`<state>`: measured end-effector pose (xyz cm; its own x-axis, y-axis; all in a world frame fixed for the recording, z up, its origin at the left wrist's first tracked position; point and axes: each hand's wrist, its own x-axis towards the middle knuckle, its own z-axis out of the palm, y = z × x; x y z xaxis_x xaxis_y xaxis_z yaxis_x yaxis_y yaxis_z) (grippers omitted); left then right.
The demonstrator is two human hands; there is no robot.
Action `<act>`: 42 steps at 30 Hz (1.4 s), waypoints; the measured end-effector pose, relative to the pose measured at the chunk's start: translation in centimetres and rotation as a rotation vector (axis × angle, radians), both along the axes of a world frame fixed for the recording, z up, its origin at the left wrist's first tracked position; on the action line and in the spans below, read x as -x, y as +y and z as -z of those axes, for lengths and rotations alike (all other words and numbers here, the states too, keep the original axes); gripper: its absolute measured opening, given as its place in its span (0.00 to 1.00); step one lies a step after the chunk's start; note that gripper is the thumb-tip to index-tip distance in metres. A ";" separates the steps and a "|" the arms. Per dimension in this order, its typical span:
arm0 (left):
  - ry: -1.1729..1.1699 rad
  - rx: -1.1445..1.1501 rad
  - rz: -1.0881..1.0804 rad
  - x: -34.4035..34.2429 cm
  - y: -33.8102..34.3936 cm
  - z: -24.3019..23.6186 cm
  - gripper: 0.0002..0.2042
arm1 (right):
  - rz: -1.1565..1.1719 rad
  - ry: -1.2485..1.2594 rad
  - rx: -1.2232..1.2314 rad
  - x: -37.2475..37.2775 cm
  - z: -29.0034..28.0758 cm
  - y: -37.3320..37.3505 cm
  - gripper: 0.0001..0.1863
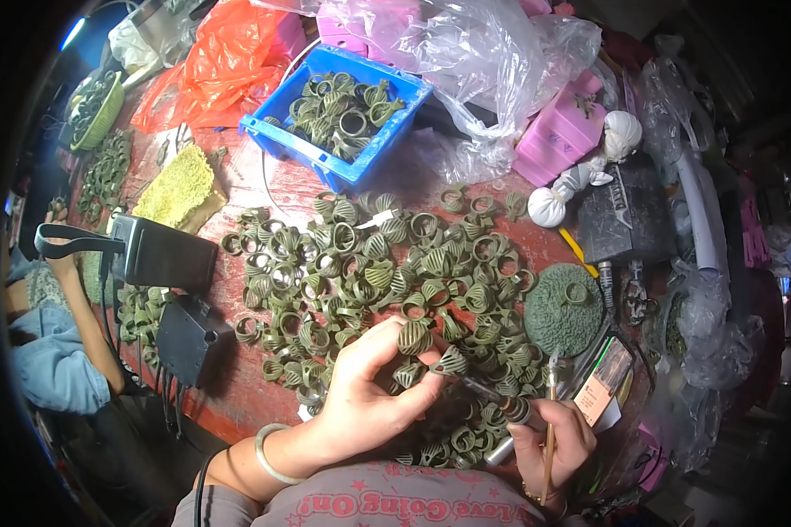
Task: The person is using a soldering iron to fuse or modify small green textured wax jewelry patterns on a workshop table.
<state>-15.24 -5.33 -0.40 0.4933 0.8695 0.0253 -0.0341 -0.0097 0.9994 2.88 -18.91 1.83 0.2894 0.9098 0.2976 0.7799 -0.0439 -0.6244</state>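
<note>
My left hand [373,391] is closed around several green rings with slatted tops, which look like wax. One ribbed ring [415,337] sits up at the thumb and fingers, and another ring [451,361] points toward my right hand. My right hand [554,443] is closed on a soldering-iron-like pen [516,409] and a thin brush [550,422]. The pen's dark tip reaches close to the rings in my left hand; I cannot tell whether it touches. Beneath and beyond both hands spreads a heap of similar green rings [360,272] on the red tabletop [246,386].
Behind the heap stands a blue bin [334,171] holding more rings. A round green pad [562,312] carries one ring at right, beside a dark block [624,211]. Black boxes [171,255], a yellow sponge [176,189] and another person's arm [83,316] are at left.
</note>
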 end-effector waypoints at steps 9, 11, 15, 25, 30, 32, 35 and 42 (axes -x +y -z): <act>0.046 0.146 0.054 0.3 0.1 -0.9 0.06 | -0.011 0.015 -0.024 -0.2 0.0 0.1 0.19; 0.049 0.089 0.063 0.4 0.1 -0.6 0.06 | -0.013 0.017 -0.044 0.0 0.0 0.0 0.19; 0.038 0.050 0.069 0.5 0.1 -0.3 0.06 | 0.020 0.027 0.048 0.2 -0.2 -0.1 0.19; 0.048 0.055 0.059 0.4 0.1 -0.5 0.06 | -0.020 -0.007 -0.001 0.0 0.1 0.1 0.20; 0.061 0.010 0.057 0.4 0.1 -0.4 0.05 | 0.036 0.037 -0.054 0.1 0.2 -0.1 0.19; 0.048 -0.006 0.037 0.4 0.1 -0.4 0.05 | 0.046 0.037 -0.050 0.0 0.2 -0.2 0.19; 0.035 -0.033 0.040 0.4 0.1 -0.3 0.05 | 0.041 0.030 -0.036 0.1 0.1 -0.2 0.19; 0.049 -0.005 0.043 0.2 0.0 -0.3 0.06 | 0.028 0.014 0.020 0.3 -0.1 -0.2 0.19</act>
<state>-15.47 -5.37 -0.08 0.5306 0.8476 0.0046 0.0145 -0.0145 0.9998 2.63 -19.12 1.97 0.3189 0.9070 0.2751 0.7693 -0.0782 -0.6340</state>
